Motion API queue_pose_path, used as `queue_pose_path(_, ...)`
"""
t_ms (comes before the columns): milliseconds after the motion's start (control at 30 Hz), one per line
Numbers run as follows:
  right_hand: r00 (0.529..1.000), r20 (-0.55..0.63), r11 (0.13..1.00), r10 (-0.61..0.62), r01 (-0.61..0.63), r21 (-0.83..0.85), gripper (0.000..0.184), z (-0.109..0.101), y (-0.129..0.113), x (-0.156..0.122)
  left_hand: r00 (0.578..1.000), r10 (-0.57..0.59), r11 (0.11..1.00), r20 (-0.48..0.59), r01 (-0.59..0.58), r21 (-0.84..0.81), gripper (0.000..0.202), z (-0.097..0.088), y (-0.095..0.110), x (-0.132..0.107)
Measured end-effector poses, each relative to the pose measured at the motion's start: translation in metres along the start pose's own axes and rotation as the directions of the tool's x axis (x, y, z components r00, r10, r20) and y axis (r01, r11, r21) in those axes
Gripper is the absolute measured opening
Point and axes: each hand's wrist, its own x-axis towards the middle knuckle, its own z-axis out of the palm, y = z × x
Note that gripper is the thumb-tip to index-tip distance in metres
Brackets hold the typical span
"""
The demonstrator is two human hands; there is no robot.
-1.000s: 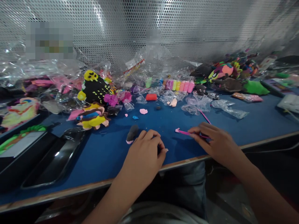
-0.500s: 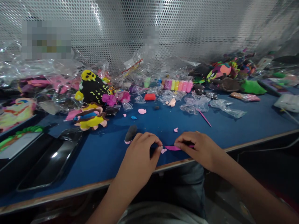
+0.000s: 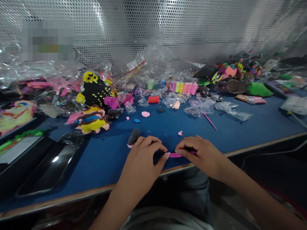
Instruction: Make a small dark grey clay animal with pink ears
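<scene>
Close to the table's front edge, my left hand (image 3: pixel 146 156) pinches a small piece of light pink clay (image 3: pixel 167 154) between thumb and fingertips. My right hand (image 3: pixel 201 155) is closed on a magenta plastic clay knife (image 3: pixel 175 155), whose blade points left and meets the pink piece. Part of the knife's handle is hidden under my right fingers. Just behind my left hand lies a dark grey clay shape (image 3: pixel 134 136) with a pink end. A pink scrap (image 3: pixel 180 133) rests on the table beyond the gap between my hands.
Bits of pink clay (image 3: pixel 145 114) and blue clay (image 3: pixel 137 120) lie mid-table. A second magenta tool (image 3: pixel 209 121) is at the right. A black plastic tray (image 3: pixel 52 163) stands at the left. Clay figures, wrappers and colored clay sticks (image 3: pixel 183 88) line the back.
My right hand has moved slightly left with the knife, bringing its blade against the pink piece. My left fingertips have closed over more of that piece.
</scene>
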Motion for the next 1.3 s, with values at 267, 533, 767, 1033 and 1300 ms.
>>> queue_pose_path(267, 0.992, -0.124, 0.999, 0.04, -0.044, -0.028, 0.017, -0.015, 0.023, -0.005, 0.999, -0.038, 0.965, -0.009, 0.034, -0.261, 0.009, -0.005, 0.001, -0.001)
queue_pose_path(533, 0.909, -0.408, 0.994, -0.082, 0.106, 0.037, 0.014, -0.008, -0.011, -0.003, 0.977, -0.208, 0.467, 0.039, 0.134, -0.874, 0.018, -0.012, 0.007, 0.001)
queue_pose_path(767, 0.918, -0.396, 0.763, 0.028, 0.236, 0.602, 0.01, 0.025, -0.065, 0.014, 0.962, -0.261, 0.046, 0.085, 0.1, -0.994, 0.017, -0.008, 0.008, -0.004)
queue_pose_path(1033, 0.917, -0.397, 0.721, 0.044, 0.246, 0.648, 0.02, 0.037, -0.075, 0.015, 0.975, -0.204, -0.025, 0.092, 0.089, -0.996, 0.015, -0.011, 0.001, -0.021)
queue_pose_path(1300, 0.913, -0.408, 0.795, 0.009, 0.24, 0.556, 0.023, 0.035, -0.081, 0.009, 0.98, -0.179, 0.094, 0.091, 0.109, -0.99, 0.016, -0.02, -0.001, -0.026)
